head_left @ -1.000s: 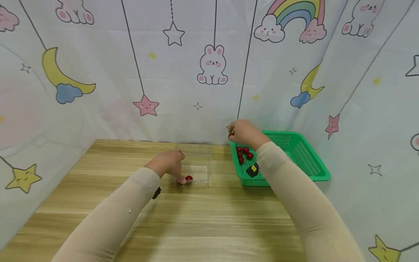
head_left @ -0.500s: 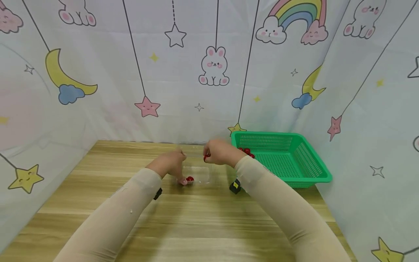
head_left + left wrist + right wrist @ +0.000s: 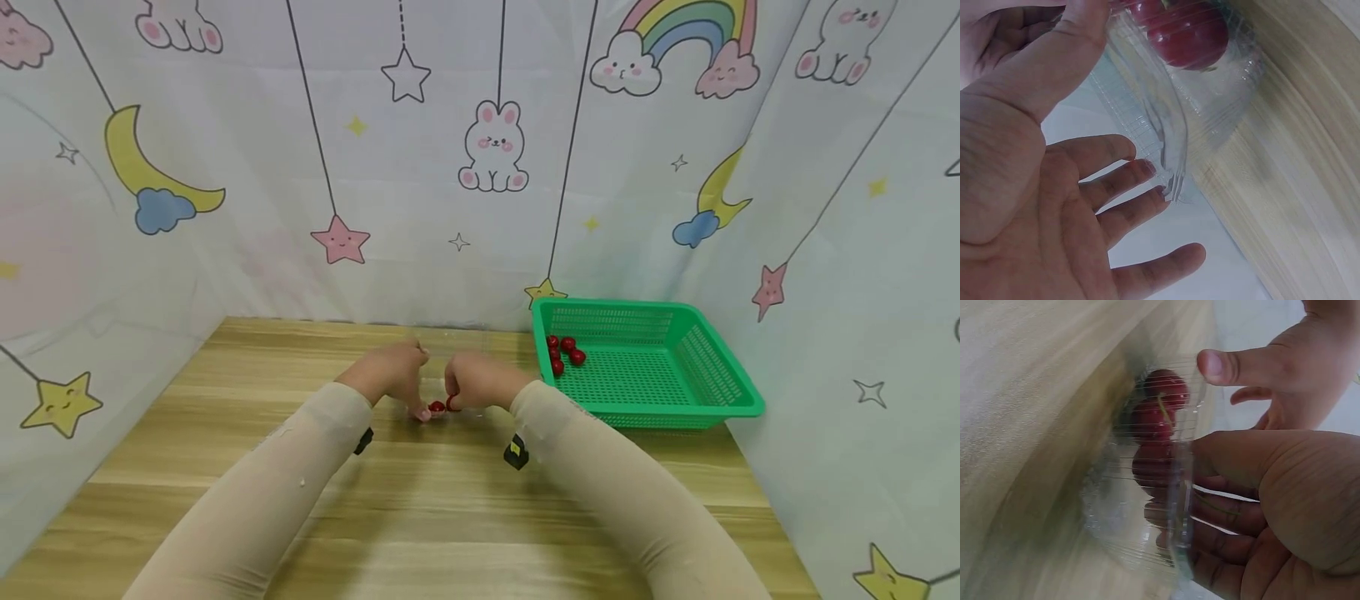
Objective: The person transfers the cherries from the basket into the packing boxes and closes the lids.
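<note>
A clear plastic container (image 3: 1225,115) lies on the table, with red cherries (image 3: 1166,387) along its near side. My left hand (image 3: 386,375) is at its left end. The left thumb rests on the near rim, and the other fingers, spread and nearly straight, reach the rim from the side. My right hand (image 3: 483,382) is down in the container, pinching another cherry (image 3: 1150,467) beside the others. A thin green stem shows against the right fingers in the right wrist view. The right hand covers much of the container's right side in the head view.
A green plastic basket (image 3: 742,408) stands to the right, with several cherries (image 3: 576,357) at its left end. The wooden table (image 3: 435,517) runs back to a patterned curtain (image 3: 420,167) hanging behind and at both sides.
My right hand has moved left from over the basket and down into the container, carrying a cherry. My left hand has stayed at the container's left end.
</note>
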